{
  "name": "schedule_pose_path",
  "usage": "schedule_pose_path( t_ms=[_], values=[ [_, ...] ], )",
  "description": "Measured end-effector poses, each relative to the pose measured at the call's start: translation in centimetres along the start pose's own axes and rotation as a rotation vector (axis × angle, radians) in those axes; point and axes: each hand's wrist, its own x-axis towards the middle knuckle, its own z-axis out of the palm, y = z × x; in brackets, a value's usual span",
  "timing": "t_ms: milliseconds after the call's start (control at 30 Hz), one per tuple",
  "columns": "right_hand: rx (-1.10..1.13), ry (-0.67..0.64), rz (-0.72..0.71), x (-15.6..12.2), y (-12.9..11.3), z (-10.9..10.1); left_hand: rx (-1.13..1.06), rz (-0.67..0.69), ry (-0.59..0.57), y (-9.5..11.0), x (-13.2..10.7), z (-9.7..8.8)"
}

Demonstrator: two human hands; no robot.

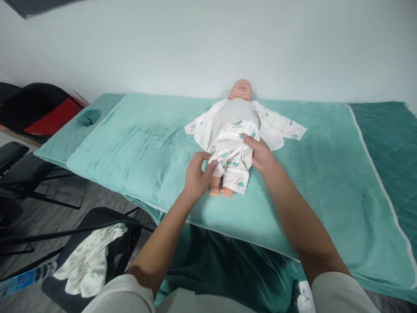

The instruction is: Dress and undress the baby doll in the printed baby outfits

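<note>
A baby doll (241,90) lies on its back on a green padded bed, head towards the wall and bare feet towards me. Printed white pants (236,150) cover its legs and lower belly. Under its trunk a matching white jacket (273,124) is spread out, front apart and sleeves to both sides. My left hand (198,174) pinches the pants' fabric near the lower leg on the left. My right hand (260,153) grips the pants at the waist on the right, thumb on top. The fingers under the cloth are partly hidden.
The green bed cover (140,143) stretches to both sides, with a face hole (89,117) at the left end. At lower left a black chair (94,217) bears a printed white cloth (89,261), near a water bottle (28,278). More chairs (39,108) stand at far left.
</note>
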Motion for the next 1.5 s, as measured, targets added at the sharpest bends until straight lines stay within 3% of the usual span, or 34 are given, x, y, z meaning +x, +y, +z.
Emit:
schedule_pose_path(
  t_ms=[100,167,267,367,433,500,600,667,767,867,967,1067,1167,1267,1333,1433,1500],
  values=[
    [-0.004,-0.015,-0.002,0.0,0.0,0.0,-0.139,-0.166,-0.071,0.7,-0.9,-1.2],
    [-0.029,-0.011,0.002,-0.1,0.1,0.0,-0.176,-0.207,-0.053,0.5,-0.9,-1.3],
    [-0.077,-0.015,0.009,-0.2,0.3,0.0,-0.183,-0.165,0.032,-0.1,0.3,-0.6],
    [-0.122,-0.050,0.021,-0.4,0.3,0.0,-0.152,-0.007,0.028,0.1,2.7,0.1],
    [-0.160,-0.064,0.012,-0.5,0.3,0.0,-0.112,0.107,-0.047,0.8,4.5,0.4],
    [-0.218,-0.074,-0.020,-0.5,0.4,0.0,-0.098,0.161,-0.195,1.5,6.1,0.5],
    [-0.338,-0.063,-0.067,-0.3,0.6,-0.1,-0.110,0.082,-0.434,2.2,7.5,0.7],
    [-0.408,-0.024,-0.108,-0.2,0.8,-0.1,-0.107,-0.017,-0.483,2.1,7.4,0.9],
    [-0.466,0.011,-0.158,0.0,0.9,-0.1,-0.146,-0.072,-0.417,1.4,6.7,1.3],
    [-0.463,-0.048,-0.135,-0.2,0.4,0.0,-0.306,-0.044,-0.277,0.5,6.4,1.7],
    [-0.514,-0.176,-0.035,-0.6,-0.5,0.0,-0.461,-0.065,-0.112,0.0,7.0,2.0],
    [-0.615,-0.279,0.106,-1.0,-1.3,-0.1,-0.518,-0.110,-0.078,0.2,7.4,2.6],
    [-0.590,-0.254,0.126,-1.0,-1.2,-0.2,-0.566,-0.233,-0.130,0.7,7.3,3.1],
    [-0.446,-0.136,0.012,-0.6,-0.3,-0.1,-0.613,-0.305,-0.201,1.3,6.9,3.1],
    [-0.352,-0.065,-0.063,-0.3,0.2,0.0,-0.575,-0.285,-0.299,1.6,6.6,2.5],
    [-0.284,0.003,-0.083,-0.2,0.5,0.3,-0.476,-0.291,-0.536,1.8,6.3,1.5],
    [-0.278,0.011,-0.060,-0.2,0.5,0.5,-0.510,-0.346,-0.585,1.6,6.1,1.2]
  ],
)
